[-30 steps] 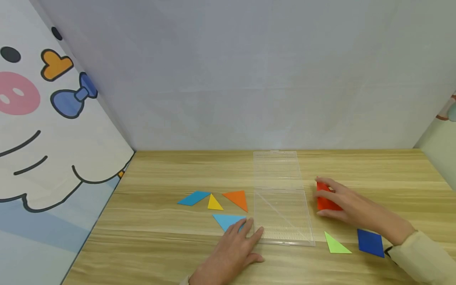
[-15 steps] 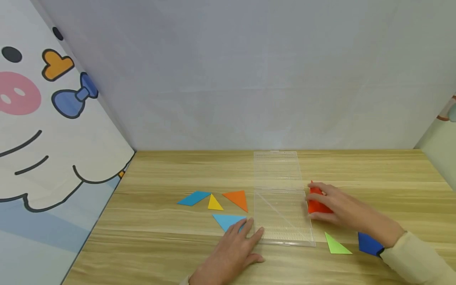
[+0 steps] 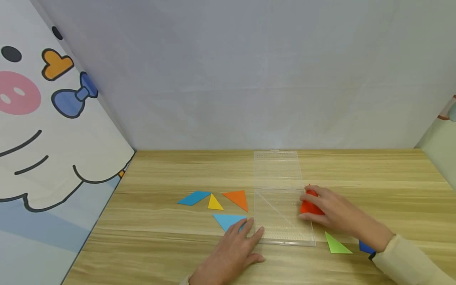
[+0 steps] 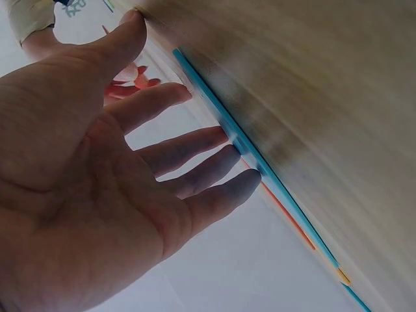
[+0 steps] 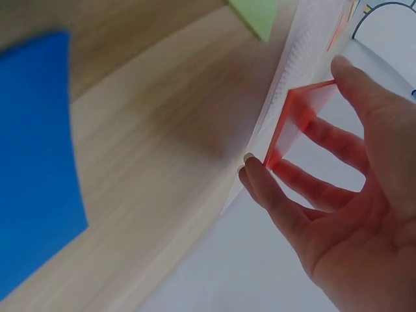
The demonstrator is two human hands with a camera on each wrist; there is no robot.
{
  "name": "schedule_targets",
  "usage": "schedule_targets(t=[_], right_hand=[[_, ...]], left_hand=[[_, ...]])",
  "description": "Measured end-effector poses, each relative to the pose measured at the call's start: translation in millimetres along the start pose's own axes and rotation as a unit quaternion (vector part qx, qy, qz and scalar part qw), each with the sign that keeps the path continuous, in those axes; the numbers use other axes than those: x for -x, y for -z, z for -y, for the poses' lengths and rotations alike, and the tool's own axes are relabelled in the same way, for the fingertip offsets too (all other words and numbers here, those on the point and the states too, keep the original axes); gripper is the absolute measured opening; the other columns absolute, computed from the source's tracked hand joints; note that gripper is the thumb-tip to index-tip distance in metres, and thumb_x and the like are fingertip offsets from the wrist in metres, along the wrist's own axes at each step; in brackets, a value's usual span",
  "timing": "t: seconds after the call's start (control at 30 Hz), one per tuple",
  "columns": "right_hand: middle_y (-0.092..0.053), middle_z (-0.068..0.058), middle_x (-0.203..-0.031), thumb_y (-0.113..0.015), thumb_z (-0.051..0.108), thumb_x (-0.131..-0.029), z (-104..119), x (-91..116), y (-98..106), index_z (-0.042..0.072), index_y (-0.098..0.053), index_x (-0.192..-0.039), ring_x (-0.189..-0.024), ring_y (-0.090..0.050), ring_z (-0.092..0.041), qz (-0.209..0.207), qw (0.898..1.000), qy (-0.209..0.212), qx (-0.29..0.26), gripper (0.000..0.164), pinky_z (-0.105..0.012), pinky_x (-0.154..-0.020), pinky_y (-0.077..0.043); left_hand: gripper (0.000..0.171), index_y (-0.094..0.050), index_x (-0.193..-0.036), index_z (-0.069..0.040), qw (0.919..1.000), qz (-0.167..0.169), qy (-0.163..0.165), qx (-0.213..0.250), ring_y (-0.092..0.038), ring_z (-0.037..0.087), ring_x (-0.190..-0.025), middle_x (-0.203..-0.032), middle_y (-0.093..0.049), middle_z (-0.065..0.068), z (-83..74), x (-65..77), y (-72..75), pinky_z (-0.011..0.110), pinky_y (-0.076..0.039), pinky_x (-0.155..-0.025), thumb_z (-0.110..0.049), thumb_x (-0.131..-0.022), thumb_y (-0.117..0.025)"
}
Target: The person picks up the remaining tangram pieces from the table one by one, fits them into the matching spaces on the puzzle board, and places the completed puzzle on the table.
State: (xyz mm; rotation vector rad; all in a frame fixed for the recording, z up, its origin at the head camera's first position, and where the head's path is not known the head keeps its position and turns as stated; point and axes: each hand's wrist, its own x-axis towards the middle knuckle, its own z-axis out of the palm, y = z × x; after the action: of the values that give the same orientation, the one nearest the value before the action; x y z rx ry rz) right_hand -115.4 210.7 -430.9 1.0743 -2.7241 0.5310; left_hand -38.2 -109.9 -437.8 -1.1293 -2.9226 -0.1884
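Observation:
Thumb and fingertips of my right hand [image 3: 329, 206] pinch a red triangular tile [image 3: 310, 206] by its edges, seen translucent in the right wrist view. The tile is over the right edge of a clear plastic tray [image 3: 281, 221] with a diagonal ridge. My left hand [image 3: 231, 249] lies with fingers spread at the tray's lower left corner. Its fingertips rest at a light blue triangle [image 3: 226, 221], covering part of it. The left wrist view shows this blue piece [image 4: 286, 195] edge-on along the fingertips.
An orange triangle [image 3: 238, 199], a yellow triangle [image 3: 215, 203] and a blue parallelogram [image 3: 194, 198] lie left of the tray. To its right are a green triangle [image 3: 336, 245] and a dark blue square [image 5: 39, 156], mostly hidden by the right wrist in the head view.
My right hand has carried the red triangle leftward, from beside the tray to over its right edge. The wrist now covers most of the dark blue square. My left hand has stayed put.

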Motion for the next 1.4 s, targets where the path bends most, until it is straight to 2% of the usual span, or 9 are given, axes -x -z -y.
schedule_targets(t=[0.3,0.5,0.7,0.87,1.1,1.4], right_hand=[[-0.064,-0.020,-0.124,-0.082,0.033,-0.089,12,-5,-9,0.010,-0.072,-0.117,-0.102,-0.066,-0.035,-0.022,1.000,-0.017,0.003,0.038,-0.049,-0.081,-0.058],[-0.065,-0.018,-0.122,-0.081,0.035,-0.088,19,-9,-12,0.010,-0.072,-0.117,-0.101,-0.066,-0.034,-0.031,0.999,-0.040,-0.004,0.040,-0.049,-0.081,-0.058],[-0.067,-0.021,-0.119,-0.082,0.037,-0.087,21,-13,-18,0.009,-0.073,-0.113,-0.100,-0.067,-0.041,-0.045,0.998,-0.031,0.023,0.039,-0.052,-0.079,-0.058],[-0.067,-0.022,-0.119,-0.080,0.039,-0.089,24,-16,-22,0.010,-0.073,-0.111,-0.099,-0.068,-0.044,-0.041,0.998,-0.025,0.043,0.037,-0.053,-0.077,-0.059],[-0.066,-0.018,-0.116,-0.081,0.035,-0.088,29,-17,-26,0.009,-0.071,-0.109,-0.090,-0.066,-0.038,-0.026,0.996,-0.013,0.089,0.035,-0.045,-0.069,-0.059],[-0.063,-0.018,-0.111,-0.085,0.030,-0.084,32,-15,-30,0.007,-0.066,-0.105,-0.092,-0.060,-0.035,-0.031,0.994,-0.012,0.103,0.037,-0.041,-0.067,-0.057]], left_hand=[[0.058,-0.058,-0.144,-0.015,1.0000,0.002,0.004,-0.005,-0.051,0.033,-0.133,-0.146,-0.052,0.017,-0.3,0.0,-1.2,0.043,-0.044,-0.110,-0.050,-0.098,-0.063],[0.058,-0.058,-0.144,-0.014,1.0000,0.003,0.002,-0.004,-0.051,0.033,-0.133,-0.146,-0.052,0.017,-0.5,0.0,-0.8,0.043,-0.044,-0.110,-0.049,-0.098,-0.064],[0.059,-0.058,-0.145,-0.015,0.9999,0.012,0.011,-0.002,-0.049,0.032,-0.135,-0.148,-0.050,0.017,-1.0,-0.3,-0.4,0.042,-0.042,-0.111,-0.050,-0.098,-0.063],[0.059,-0.058,-0.146,-0.014,0.9997,0.018,0.019,-0.001,-0.048,0.032,-0.136,-0.149,-0.050,0.017,-1.3,0.3,0.3,0.043,-0.041,-0.113,-0.050,-0.099,-0.061],[0.059,-0.058,-0.146,-0.014,0.9999,0.008,0.010,-0.001,-0.049,0.032,-0.135,-0.148,-0.050,0.017,-0.3,0.7,0.0,0.042,-0.042,-0.112,-0.050,-0.099,-0.062],[0.058,-0.058,-0.146,-0.015,0.9999,0.010,0.007,0.000,-0.050,0.033,-0.135,-0.148,-0.051,0.017,-0.5,0.2,0.1,0.042,-0.042,-0.112,-0.049,-0.099,-0.062]])
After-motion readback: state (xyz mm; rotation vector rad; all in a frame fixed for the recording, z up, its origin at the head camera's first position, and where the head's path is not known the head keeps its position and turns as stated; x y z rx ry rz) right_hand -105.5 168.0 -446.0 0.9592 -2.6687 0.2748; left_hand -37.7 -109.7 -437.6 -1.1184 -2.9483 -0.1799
